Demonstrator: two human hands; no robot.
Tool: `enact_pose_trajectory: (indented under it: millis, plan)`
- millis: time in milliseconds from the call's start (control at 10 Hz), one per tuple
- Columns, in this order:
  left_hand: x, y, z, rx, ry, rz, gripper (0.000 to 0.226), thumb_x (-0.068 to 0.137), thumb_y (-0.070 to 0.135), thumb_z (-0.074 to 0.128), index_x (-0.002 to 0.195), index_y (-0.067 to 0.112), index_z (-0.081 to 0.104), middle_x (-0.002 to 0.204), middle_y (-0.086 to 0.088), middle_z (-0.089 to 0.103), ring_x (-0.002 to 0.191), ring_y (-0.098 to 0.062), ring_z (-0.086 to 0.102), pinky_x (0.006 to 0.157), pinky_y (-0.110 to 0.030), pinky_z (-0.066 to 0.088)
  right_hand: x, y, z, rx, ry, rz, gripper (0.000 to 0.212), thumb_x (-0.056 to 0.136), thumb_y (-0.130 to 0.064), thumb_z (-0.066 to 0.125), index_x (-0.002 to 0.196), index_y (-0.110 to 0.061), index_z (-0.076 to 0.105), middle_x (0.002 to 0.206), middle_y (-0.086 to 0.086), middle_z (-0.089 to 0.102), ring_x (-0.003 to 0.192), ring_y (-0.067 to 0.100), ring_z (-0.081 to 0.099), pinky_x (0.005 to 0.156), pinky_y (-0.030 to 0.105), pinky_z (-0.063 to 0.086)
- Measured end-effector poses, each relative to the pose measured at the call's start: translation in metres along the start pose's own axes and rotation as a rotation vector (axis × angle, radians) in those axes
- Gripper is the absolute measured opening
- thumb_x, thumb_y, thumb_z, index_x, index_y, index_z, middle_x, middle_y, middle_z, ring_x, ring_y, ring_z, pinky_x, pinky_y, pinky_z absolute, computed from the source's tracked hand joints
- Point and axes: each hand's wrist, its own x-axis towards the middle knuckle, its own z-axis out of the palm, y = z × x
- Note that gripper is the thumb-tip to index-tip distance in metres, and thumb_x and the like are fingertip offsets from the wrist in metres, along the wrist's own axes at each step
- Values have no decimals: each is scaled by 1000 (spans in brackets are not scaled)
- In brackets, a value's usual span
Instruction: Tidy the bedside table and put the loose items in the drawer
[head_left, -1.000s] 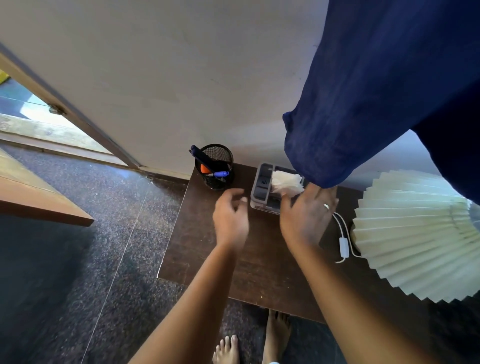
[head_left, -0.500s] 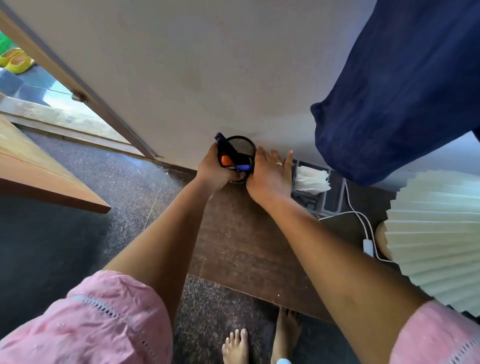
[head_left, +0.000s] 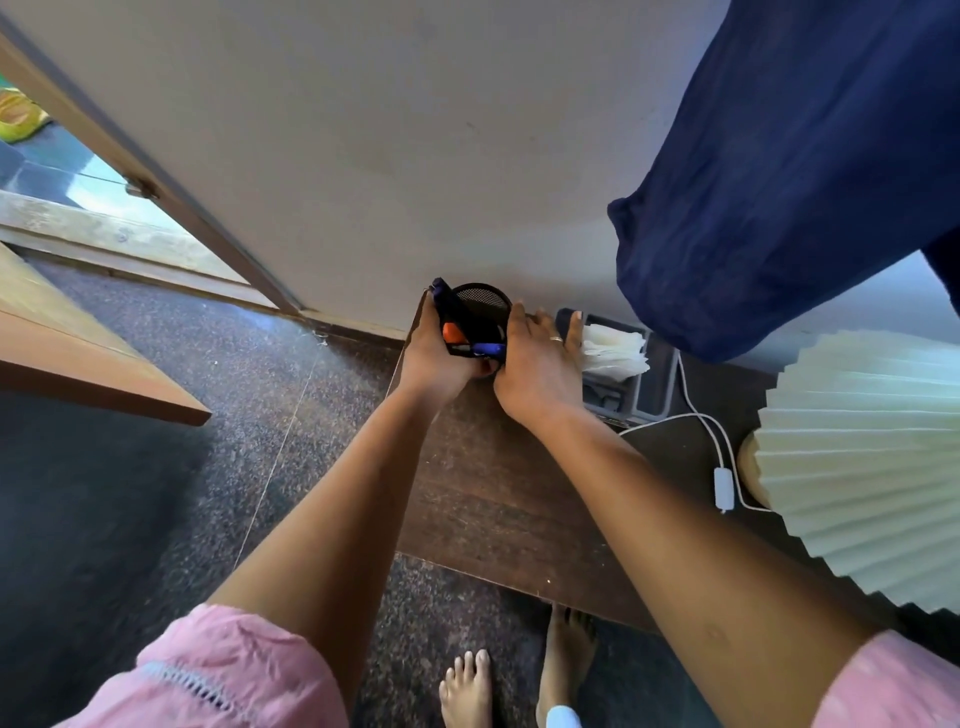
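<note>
Head camera: we see the left hand (head_left: 434, 353) gripping the black mesh pen holder (head_left: 480, 304) from its left side, the fingers curled around the wall of it and the thumb at the front. The right hand (head_left: 540, 364) lies against the right side of the same holder with the fingers straight and spread, so this hand presses and does not close; a ring sits on one finger. Inside the holder we see a blue marker (head_left: 491, 349), an orange piece (head_left: 451, 332) and a dark pen (head_left: 444, 299) which leans out over the left rim. The holder is at the back left corner of the bedside table (head_left: 498, 499), close to the wall; whether it stands on the dark wood or is lifted a little, we cannot tell. Just beside the right hand, along the back edge, is a grey tray (head_left: 654, 384) with a folded white tissue (head_left: 615, 351) in it. A white cord (head_left: 698, 415) with a switch runs over the table top from the tray toward the right edge, where a pleated lamp shade (head_left: 872, 467) stands. A dark blue cloth (head_left: 779, 182) hangs above the tray. Under the front edge, two bare feet (head_left: 563, 660) stand on the dark floor.
</note>
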Motion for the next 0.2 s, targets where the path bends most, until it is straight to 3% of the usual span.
enact_pose_trajectory:
  millis: [100,200]
  plan:
    - [-6,-1,5,22,36,15,115,62,17,81,152,22,10,150,-9,38,139,-27,36,113,-42,33,-6,8,3,17,30,-7,76,91,-20,51,151,-7,6,158,9,20,149,22,5,117,42,-12]
    - [-24,1,10,-18,84,-8,112,71,9,76,153,16,0,159,-8,14,147,-23,15,120,-38,19,-22,17,2,21,104,28,76,92,-16,48,152,-8,1,159,10,13,149,23,2,118,42,-5]
